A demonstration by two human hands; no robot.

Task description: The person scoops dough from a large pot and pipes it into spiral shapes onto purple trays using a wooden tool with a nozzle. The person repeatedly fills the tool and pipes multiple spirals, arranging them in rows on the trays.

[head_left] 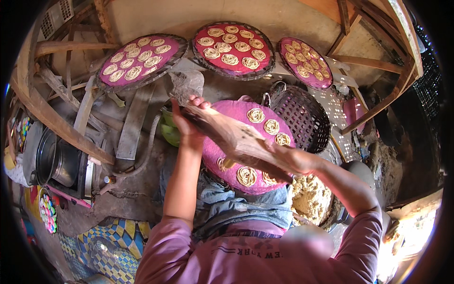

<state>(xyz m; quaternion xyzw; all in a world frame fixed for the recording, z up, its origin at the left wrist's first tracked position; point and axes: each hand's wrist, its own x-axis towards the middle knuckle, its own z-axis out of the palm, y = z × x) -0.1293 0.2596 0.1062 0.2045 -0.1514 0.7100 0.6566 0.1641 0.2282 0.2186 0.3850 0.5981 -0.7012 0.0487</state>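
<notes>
The left hand (pixel 187 122) and right hand (pixel 297 160) clamp a long brown wooden tool (pixel 231 132), slanting between them from far left to near right, above a round pink tray (pixel 231 111) of pale coiled strands (pixel 246 176).

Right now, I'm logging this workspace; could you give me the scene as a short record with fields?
Left hand: gripping a long brown wooden tool toward its far end
Right hand: gripping it toward its near end
Beneath tool: round pink tray with pale coiled noodle-like nests
Far side: three round dark-rimmed trays bearing similar nests
Right of pink tray: dark woven basket; pale crumbly mass nearer the person
Left side: dark metal pot
</notes>
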